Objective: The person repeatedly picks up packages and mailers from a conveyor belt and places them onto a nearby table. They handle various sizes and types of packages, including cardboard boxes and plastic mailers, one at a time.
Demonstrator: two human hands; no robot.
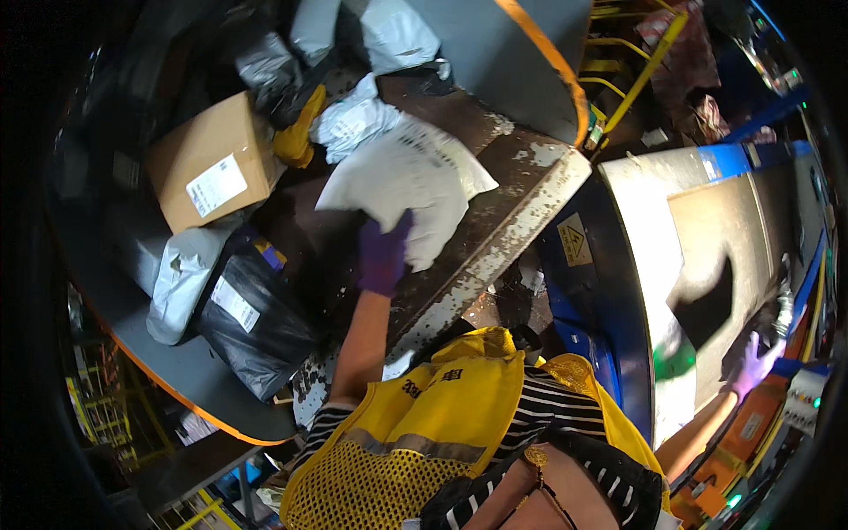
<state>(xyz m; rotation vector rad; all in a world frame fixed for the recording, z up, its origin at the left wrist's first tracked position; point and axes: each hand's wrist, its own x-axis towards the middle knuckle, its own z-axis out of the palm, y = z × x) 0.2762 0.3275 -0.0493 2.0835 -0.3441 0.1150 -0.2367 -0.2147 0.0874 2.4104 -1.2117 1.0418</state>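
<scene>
My left hand (385,255), in a purple glove, is at the near edge of a large white plastic mailer (411,179); its fingers are blurred, and whether they grip the mailer cannot be told. The mailer lies on a worn brown metal surface (477,245). Beyond it sit a crumpled pale blue mailer (358,122) and a yellow package (301,129). To the left are a cardboard box (205,159) with a label, a white bag (182,285) and a black plastic parcel (258,324). My right hand (758,364), gloved in light purple, is stretched out at far right, near a shiny plastic-wrapped thing (786,305).
A chipped metal edge (497,245) runs before me. Grey curved walls with an orange rim (563,66) enclose the parcels. At right stands a conveyor (722,218) with a blue side frame and a warning sign (574,240). A control box (805,401) is beside my right hand.
</scene>
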